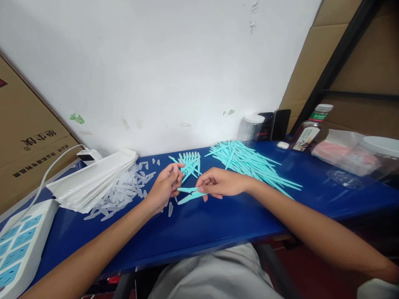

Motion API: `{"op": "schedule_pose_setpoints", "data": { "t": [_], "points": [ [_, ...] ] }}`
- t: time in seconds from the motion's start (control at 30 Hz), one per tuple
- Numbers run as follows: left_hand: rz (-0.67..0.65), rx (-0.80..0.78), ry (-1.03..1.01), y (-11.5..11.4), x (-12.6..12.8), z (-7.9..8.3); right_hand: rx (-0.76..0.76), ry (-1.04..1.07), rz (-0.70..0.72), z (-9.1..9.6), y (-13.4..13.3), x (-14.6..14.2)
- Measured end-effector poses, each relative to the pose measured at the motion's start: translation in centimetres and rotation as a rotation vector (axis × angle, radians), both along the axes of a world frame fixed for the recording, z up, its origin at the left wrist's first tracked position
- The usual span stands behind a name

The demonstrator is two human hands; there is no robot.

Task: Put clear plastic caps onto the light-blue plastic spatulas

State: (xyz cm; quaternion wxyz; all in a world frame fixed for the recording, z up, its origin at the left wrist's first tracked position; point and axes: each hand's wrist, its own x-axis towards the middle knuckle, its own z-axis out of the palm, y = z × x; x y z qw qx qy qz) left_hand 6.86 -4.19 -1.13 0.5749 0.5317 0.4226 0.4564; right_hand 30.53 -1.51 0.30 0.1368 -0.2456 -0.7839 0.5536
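My left hand (pixel 164 187) and my right hand (pixel 218 182) meet over the middle of the blue table (pixel 218 224). Together they pinch two thin turquoise plastic sticks (pixel 190 194), whose ends cross between the fingers. Both hands have their fingers closed. Just behind them lies a small fanned row of turquoise sticks (pixel 190 162). A big loose pile of turquoise sticks (pixel 249 162) spreads to the right. Several small clear plastic caps (pixel 124 193) lie scattered to the left, one clear cap (pixel 170 209) close under my left hand.
A stack of white sleeves (pixel 93 176) lies at the left, beside a white power strip (pixel 18 245) with its cable. Cardboard boxes stand at both sides. A clear jar (pixel 251 128), a phone (pixel 280 123), a bottle (pixel 311 126) and a plastic bag (pixel 343 151) sit at the back right.
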Motion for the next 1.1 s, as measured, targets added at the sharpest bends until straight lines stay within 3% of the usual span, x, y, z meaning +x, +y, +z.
{"op": "schedule_pose_setpoints", "data": {
  "t": [0.3,0.5,0.93,1.1],
  "points": [
    [-0.037,0.071,0.113,-0.5,0.5,0.0,-0.107,0.022,0.037,-0.7,-0.2,-0.4],
    [-0.081,0.114,0.041,-0.1,0.4,-0.8,-0.149,0.013,-0.006,-0.5,-0.1,-0.2],
    [-0.01,0.081,0.004,0.4,-0.1,-0.9,-0.025,-0.014,-0.138,1.5,0.2,1.5],
    [-0.011,0.096,-0.007,0.4,-0.1,-0.9,0.074,-0.033,-0.089,1.8,0.5,2.2]
  ]
}}
